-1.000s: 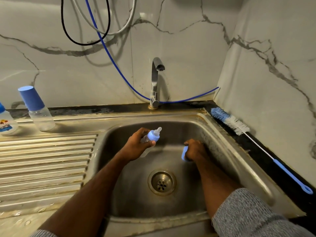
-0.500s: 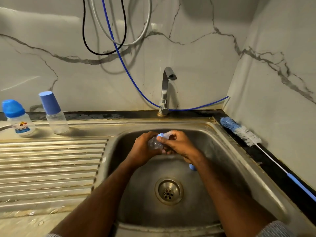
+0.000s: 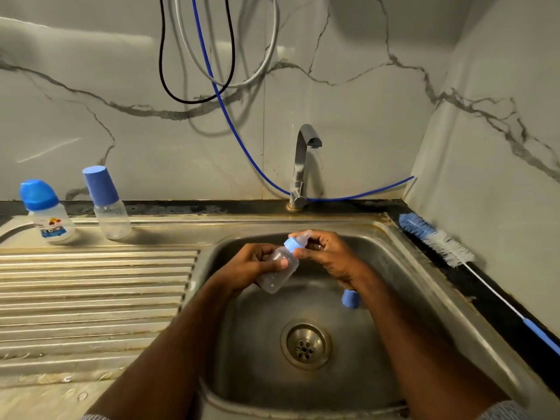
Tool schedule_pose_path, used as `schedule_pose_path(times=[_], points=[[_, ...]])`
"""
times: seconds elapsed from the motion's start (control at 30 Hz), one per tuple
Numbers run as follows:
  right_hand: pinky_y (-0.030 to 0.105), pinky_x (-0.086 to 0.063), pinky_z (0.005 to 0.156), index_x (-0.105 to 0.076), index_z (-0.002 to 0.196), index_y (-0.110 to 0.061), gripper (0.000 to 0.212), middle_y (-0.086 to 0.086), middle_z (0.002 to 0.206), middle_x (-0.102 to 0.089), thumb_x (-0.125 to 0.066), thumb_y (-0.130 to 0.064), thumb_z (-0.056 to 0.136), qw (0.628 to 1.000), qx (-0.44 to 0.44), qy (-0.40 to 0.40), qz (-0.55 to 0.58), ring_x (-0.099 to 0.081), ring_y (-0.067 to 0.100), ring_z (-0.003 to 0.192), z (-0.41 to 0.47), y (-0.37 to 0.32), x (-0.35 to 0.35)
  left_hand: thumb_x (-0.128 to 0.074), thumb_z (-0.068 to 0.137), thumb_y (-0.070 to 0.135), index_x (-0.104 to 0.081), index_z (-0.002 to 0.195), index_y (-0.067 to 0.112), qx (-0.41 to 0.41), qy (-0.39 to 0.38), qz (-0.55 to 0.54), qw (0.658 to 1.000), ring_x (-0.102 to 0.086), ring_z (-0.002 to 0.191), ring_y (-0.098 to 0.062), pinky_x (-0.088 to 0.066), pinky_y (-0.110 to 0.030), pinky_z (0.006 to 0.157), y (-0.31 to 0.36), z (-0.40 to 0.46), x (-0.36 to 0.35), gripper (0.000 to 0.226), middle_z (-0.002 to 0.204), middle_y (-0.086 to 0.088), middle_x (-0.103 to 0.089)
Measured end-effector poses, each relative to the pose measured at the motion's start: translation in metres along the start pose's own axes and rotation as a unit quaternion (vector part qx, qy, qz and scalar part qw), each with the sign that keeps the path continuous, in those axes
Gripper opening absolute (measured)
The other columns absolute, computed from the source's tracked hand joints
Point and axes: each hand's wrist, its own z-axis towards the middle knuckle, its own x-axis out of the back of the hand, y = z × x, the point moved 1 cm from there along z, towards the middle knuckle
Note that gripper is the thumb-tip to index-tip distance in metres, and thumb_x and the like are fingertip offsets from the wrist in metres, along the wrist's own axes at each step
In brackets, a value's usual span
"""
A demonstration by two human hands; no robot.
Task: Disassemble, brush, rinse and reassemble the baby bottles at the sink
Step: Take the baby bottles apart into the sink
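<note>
Bottle (image 3: pixel 280 269) between hands, over sink (image 3: pixel 403 256)

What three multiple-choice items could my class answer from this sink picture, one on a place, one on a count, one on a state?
1. Where does the bottle brush lie?
A. In the basin
B. On the dark counter right of the sink
C. On the ribbed drainboard

2. How many capped bottles stand at the back left of the drainboard?
A. One
B. Two
C. Four

3. What is the state of the tap?
A. Running hard
B. Hidden by a hand
C. No water seen flowing

Answers:
1 B: the brush rests along the black ledge by the wall.
2 B: the printed bottle and the plain bottle stand side by side.
3 C: no stream shows under the spout, while the left hand and right hand hold the held bottle over the basin.
</note>
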Motion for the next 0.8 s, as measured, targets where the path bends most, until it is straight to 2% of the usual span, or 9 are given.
schedule_pose_path(times=[0.07, 0.13, 0.23, 0.27, 0.33, 0.43, 0.5, 0.6, 0.8], points=[[0.043, -0.051, 0.104, -0.057, 0.136, -0.016, 0.057, 0.006, 0.132, -0.065, -0.07, 0.006, 0.085, 0.994, 0.004, -0.033, 0.107, -0.062, 0.023, 0.124, -0.001, -0.004, 0.0, -0.075, 0.087, 0.023, -0.067, 0.121, 0.013, -0.002, 0.01, -0.007, 1.0, -0.072, 0.098, -0.023, -0.061, -0.035, 0.081, 0.0, 0.0, -0.001, 0.036, 0.106, -0.007, -0.074], [0.044, -0.056, 0.095, -0.049, 0.142, -0.028, 0.071, 0.008, 0.138, -0.059, -0.074, 0.001, 0.082, 0.986, -0.017, -0.022, 0.167, -0.061, 0.027, 0.123, 0.0, -0.008, -0.005, -0.078, 0.086, 0.017, -0.068, 0.115, 0.015, -0.005, 0.032, 0.017, 0.999, -0.072, 0.096, -0.015, -0.06, -0.028, 0.078, 0.001, 0.0, -0.005, 0.031, 0.102, -0.005, -0.074], [0.036, -0.061, 0.075, -0.046, 0.136, -0.033, 0.07, 0.008, 0.126, -0.061, -0.084, -0.04, 0.077, 0.992, -0.071, 0.098, -0.024, -0.066, 0.025, 0.107, 0.005, -0.011, -0.017, -0.081, 0.082, 0.012, -0.067, 0.11, 0.022, -0.016, 0.066, 0.062, 0.996, -0.069, 0.091, 0.001, -0.054, -0.014, 0.072, 0.0, 0.002, -0.011, 0.032, 0.1, 0.005, -0.072], [0.035, -0.061, 0.075, -0.045, 0.132, -0.032, 0.07, 0.007, 0.119, -0.064, -0.085, -0.043, 0.076, 0.985, -0.075, 0.13, -0.085, -0.067, 0.023, 0.102, 0.006, -0.009, -0.018, -0.082, 0.082, 0.014, -0.067, 0.11, 0.023, -0.015, 0.073, 0.076, 0.994, -0.068, 0.091, 0.004, -0.053, -0.012, 0.071, -0.001, 0.003, -0.011, 0.034, 0.1, 0.007, -0.071], [0.038, -0.061, 0.082, -0.046, 0.124, -0.03, 0.066, 0.007, 0.111, -0.069, -0.088, -0.028, 0.074, 0.987, -0.059, 0.134, -0.067, -0.069, 0.024, 0.101, 0.01, -0.002, -0.014, -0.082, 0.081, 0.015, -0.065, 0.111, 0.024, -0.011, 0.081, 0.098, 0.992, -0.066, 0.088, 0.008, -0.052, -0.009, 0.07, -0.003, 0.004, -0.009, 0.036, 0.098, 0.011, -0.07], [0.041, -0.058, 0.089, -0.044, 0.12, -0.026, 0.065, 0.008, 0.127, -0.067, -0.076, 0.01, 0.077, 0.995, -0.042, 0.058, 0.069, -0.065, 0.029, 0.116, 0.011, 0.002, -0.007, -0.084, 0.079, 0.019, -0.066, 0.12, 0.019, -0.004, 0.092, 0.116, 0.989, -0.067, 0.091, 0.004, -0.053, -0.011, 0.072, -0.008, 0.005, -0.006, 0.045, 0.102, 0.009, -0.07], [0.035, -0.057, 0.082, -0.041, 0.126, -0.03, 0.066, 0.004, 0.137, -0.058, -0.078, 0.0, 0.08, 0.995, -0.052, 0.048, 0.065, -0.062, 0.027, 0.119, 0.011, 0.001, -0.01, -0.085, 0.079, 0.024, -0.064, 0.124, 0.019, -0.003, 0.095, 0.13, 0.987, -0.067, 0.096, 0.0, -0.053, -0.013, 0.074, -0.01, 0.006, -0.006, 0.05, 0.107, 0.008, -0.069], [0.029, -0.058, 0.069, -0.038, 0.132, -0.034, 0.069, 0.005, 0.121, -0.062, -0.083, -0.034, 0.08, 0.99, -0.085, 0.084, -0.077, -0.066, 0.022, 0.103, 0.008, 0.0, -0.016, -0.085, 0.078, 0.026, -0.063, 0.123, 0.021, 0.0, 0.095, 0.16, 0.983, -0.065, 0.101, -0.005, -0.052, -0.017, 0.08, -0.012, 0.006, -0.007, 0.051, 0.112, 0.008, -0.068], [0.03, -0.06, 0.087, -0.047, 0.121, -0.02, 0.065, 0.007, 0.117, -0.07, -0.086, 0.0, 0.072, 0.996, 0.008, 0.054, -0.072, -0.069, 0.02, 0.107, 0.008, -0.001, -0.013, -0.086, 0.077, 0.019, -0.057, 0.128, 0.017, -0.011, 0.104, 0.226, 0.969, -0.06, 0.106, -0.01, -0.048, -0.023, 0.09, -0.013, 0.005, -0.01, 0.059, 0.119, 0.006, -0.063]])
